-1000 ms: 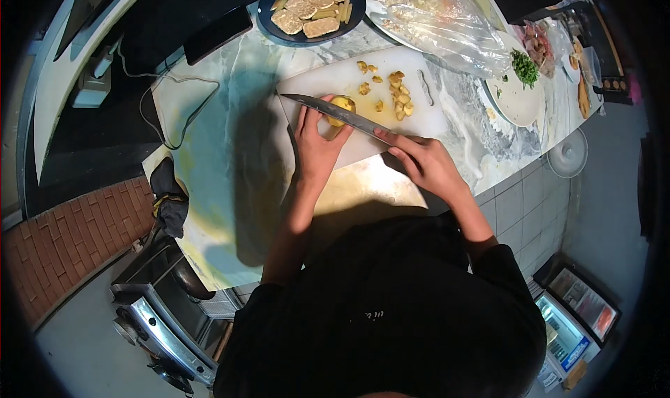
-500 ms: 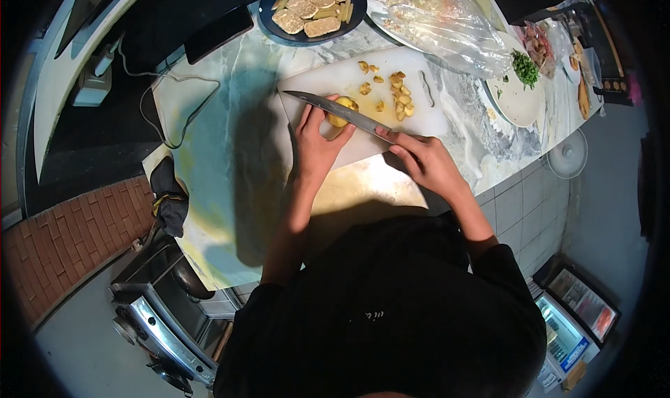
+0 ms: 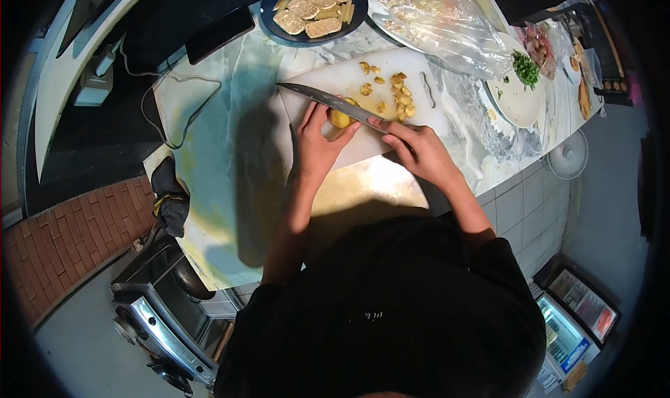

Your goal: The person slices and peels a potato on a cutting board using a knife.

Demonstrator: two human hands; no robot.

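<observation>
Basically, L hand gripping yellow chunk btwn thumb & fingers; chunk at board, nr its L side; R hand closed on knife at handle end; blade across chunk's top, tip twd board's L corner; chopped bits on board, R of blade; pan w/ slabs beyond board; plate w/ greens off to R.

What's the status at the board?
Left hand holding yellow piece at cutting board. Right hand gripping knife, blade across the piece. Chopped bits off to the right; no visible obstruction.
</observation>
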